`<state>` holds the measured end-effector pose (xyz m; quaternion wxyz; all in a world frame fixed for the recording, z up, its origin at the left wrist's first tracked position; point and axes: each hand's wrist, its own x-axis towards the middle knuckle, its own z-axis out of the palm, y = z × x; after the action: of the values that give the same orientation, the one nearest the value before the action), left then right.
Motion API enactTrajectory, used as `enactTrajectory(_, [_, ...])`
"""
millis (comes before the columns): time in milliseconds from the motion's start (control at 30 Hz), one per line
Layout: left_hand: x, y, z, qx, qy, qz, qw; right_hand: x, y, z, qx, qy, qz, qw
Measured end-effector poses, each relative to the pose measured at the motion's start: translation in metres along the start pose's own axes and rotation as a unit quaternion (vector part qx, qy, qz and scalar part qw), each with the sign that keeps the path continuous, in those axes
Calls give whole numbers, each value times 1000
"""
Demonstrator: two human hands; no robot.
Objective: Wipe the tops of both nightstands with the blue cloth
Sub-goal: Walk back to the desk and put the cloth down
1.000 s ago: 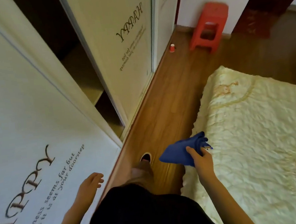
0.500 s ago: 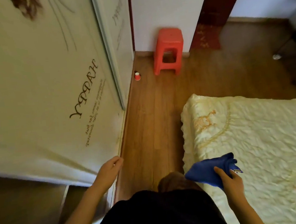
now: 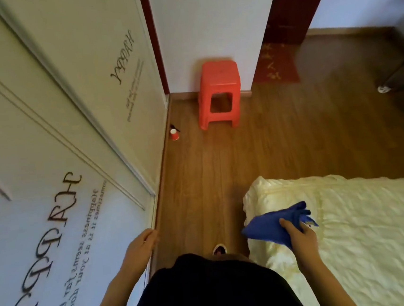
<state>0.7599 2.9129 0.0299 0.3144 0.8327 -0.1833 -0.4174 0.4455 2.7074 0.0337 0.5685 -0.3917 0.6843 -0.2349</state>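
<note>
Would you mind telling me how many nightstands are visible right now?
0. Only the wardrobe doors, red stool, bed and floor show; both nightstands are out of frame.

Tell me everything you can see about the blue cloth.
The blue cloth is a solid deep blue, soft-looking fabric, bunched and folded rather than spread flat. The right hand grips it from below, with loose folds sticking out past the fingers. It is held in the air over the near corner of the cream quilted bed cover, apparently not resting on it. A small pale tag seems to show at its right edge.
</note>
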Motion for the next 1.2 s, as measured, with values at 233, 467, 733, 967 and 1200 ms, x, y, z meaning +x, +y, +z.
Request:
enactTrajectory(233, [109, 84, -5, -25, 28, -40, 998, 102, -137, 68, 20, -72, -44, 996])
enactTrajectory(467, [269, 195, 2, 6, 1, -27, 1000, 235, -223, 110, 39, -27, -24, 999])
enactTrajectory(733, [439, 422, 36, 104, -88, 117, 984, 340, -308, 81, 91, 121, 26, 988])
enactTrajectory(967, [539, 567, 131, 194, -231, 211, 930, 423, -345, 32, 184, 218, 104, 953])
enactTrajectory(1200, [624, 668, 235, 244, -242, 200, 917, 556, -420, -1, 185, 247, 108, 945])
